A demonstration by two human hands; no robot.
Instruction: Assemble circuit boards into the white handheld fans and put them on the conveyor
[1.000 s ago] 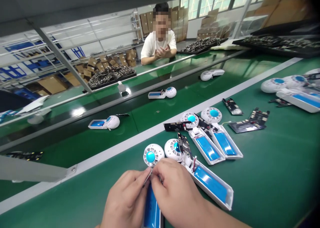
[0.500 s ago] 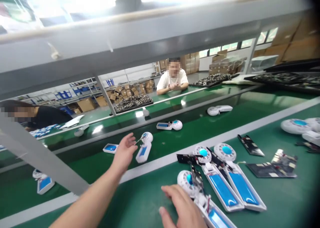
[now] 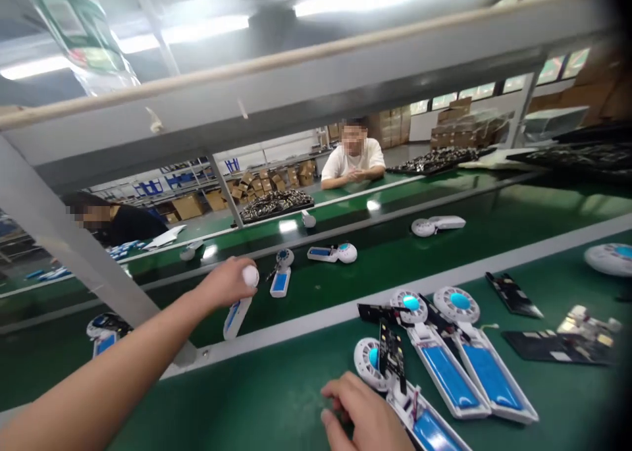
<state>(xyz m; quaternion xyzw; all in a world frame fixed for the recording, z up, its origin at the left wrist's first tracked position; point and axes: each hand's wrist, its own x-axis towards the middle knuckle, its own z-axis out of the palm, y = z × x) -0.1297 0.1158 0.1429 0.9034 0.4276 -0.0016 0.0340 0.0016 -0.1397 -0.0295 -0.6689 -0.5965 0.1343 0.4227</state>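
Note:
My left hand (image 3: 228, 284) is closed around the round white head of a handheld fan (image 3: 238, 318) over the belt. Its opened handle hangs down below, showing a blue battery. Close to my right hand (image 3: 368, 413), an opened fan (image 3: 371, 365) lies on the green bench with a black circuit board (image 3: 392, 353) across it. The fingers of that hand are bent and apart, with nothing seen between them. Two more opened fans, one of them nearer (image 3: 447, 375) and one farther right (image 3: 486, 372), lie side by side with blue batteries showing.
Other fans lie on the belt (image 3: 306, 313), including an opened fan (image 3: 280, 283) and a white fan (image 3: 438, 224). Loose circuit boards (image 3: 513, 294) are at right. A metal post (image 3: 93, 253) stands left, under an overhead beam (image 3: 316, 76). Two people sit across the line.
My left hand has moved left and closed on a fan; before, its fingers were spread beside another one. My right hand stays by the bench fans. The view has shifted slightly.

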